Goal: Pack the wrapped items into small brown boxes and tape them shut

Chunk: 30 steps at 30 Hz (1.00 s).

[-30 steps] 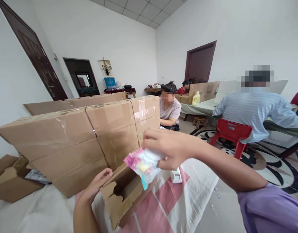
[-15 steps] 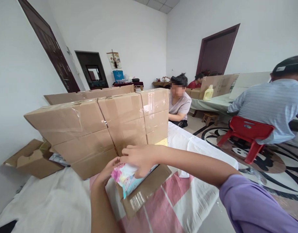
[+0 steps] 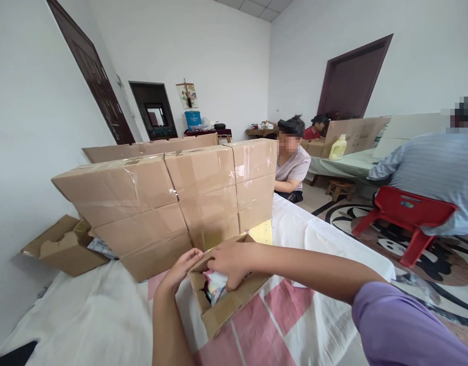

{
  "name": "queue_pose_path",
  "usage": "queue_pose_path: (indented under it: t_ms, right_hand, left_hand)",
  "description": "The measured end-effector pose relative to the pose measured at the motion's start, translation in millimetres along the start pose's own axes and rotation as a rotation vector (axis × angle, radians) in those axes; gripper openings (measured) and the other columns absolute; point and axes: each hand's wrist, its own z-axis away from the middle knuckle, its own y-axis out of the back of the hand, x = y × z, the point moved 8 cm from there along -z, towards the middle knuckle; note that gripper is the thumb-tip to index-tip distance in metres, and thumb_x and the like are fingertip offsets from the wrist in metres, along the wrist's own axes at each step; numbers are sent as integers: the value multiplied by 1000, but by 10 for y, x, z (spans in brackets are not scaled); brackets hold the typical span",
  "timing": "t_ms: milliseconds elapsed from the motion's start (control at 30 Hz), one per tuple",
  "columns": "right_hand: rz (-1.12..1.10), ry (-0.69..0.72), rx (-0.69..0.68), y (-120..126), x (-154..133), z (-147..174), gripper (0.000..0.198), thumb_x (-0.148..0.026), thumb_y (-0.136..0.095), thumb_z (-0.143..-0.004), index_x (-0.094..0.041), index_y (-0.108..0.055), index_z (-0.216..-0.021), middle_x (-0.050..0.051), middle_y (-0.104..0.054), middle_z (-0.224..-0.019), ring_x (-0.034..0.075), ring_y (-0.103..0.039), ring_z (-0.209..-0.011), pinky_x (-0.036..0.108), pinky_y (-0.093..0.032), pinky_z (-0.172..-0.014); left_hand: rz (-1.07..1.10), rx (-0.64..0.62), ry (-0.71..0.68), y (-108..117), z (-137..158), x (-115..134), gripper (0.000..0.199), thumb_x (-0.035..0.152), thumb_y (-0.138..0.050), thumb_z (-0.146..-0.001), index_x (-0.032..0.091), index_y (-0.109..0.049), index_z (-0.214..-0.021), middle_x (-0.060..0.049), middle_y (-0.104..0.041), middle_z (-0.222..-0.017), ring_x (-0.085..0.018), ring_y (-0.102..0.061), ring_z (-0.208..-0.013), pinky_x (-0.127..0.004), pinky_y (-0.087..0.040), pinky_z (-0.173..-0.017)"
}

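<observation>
One pink-and-white cloth fills the near area. On it, cardboard box stack, three high, three across, taped, far side. Person in striped shirt far right on red chair; person in pale shirt beyond stack's right end. Open box left of stack, flaps up. Smaller open box in the near middle, in front of stack. Right hand reaches into it, fingers bent, thumb apart, over the packet; firm grip or not, can't tell. Left hand at that box's left edge, fingers close together; pinching or resting, can't tell. Colourful packet inside smaller box, left end, partly hidden by right hand.
</observation>
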Motion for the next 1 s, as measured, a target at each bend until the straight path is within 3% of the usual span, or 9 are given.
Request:
queue_pose_path:
  t_ms: [167, 467, 767, 1000]
  right_hand:
    - [-19, 32, 47, -4, -47, -1, 48, -39, -70, -73, -8, -67, -110, 15, -69, -101, 31, -62, -97, 34, -43, -63]
    - [-76, 7, 69, -62, -27, 35, 56, -39, -69, -76, -6, -63, -121, 18, -66, -115, 33, -56, -110, 34, -41, -66]
    - [-80, 28, 24, -168, -41, -15, 50, -33, -69, -77, -5, -63, -118, 17, -66, -112, 31, -59, -101, 35, -45, -72]
    - [-102, 36, 9, -152, -20, 3, 55, -28, -72, -75, -7, -60, -125, 19, -63, -118, 31, -63, -100, 34, -47, -70]
  left_hand:
    - [-9, 8, 11, -1, 4, 7, 53, 68, -74, -75, 19, -56, -88, 2, -57, -82, -14, -51, -75, -23, -37, -66]
    - [-1, 13, 11, 7, 10, 8, 53, 67, -75, -73, 19, -58, -88, 1, -58, -86, -16, -53, -81, -24, -40, -71]
    - [-47, 4, -26, 24, -29, -29, 51, 68, -70, -78, 19, -59, -87, 1, -56, -82, -16, -51, -76, -24, -39, -66]
    - [-111, 44, -89, 37, 21, 112, 48, 65, -71, -77, 19, -62, -85, -1, -57, -83, -18, -52, -80, -25, -40, -69]
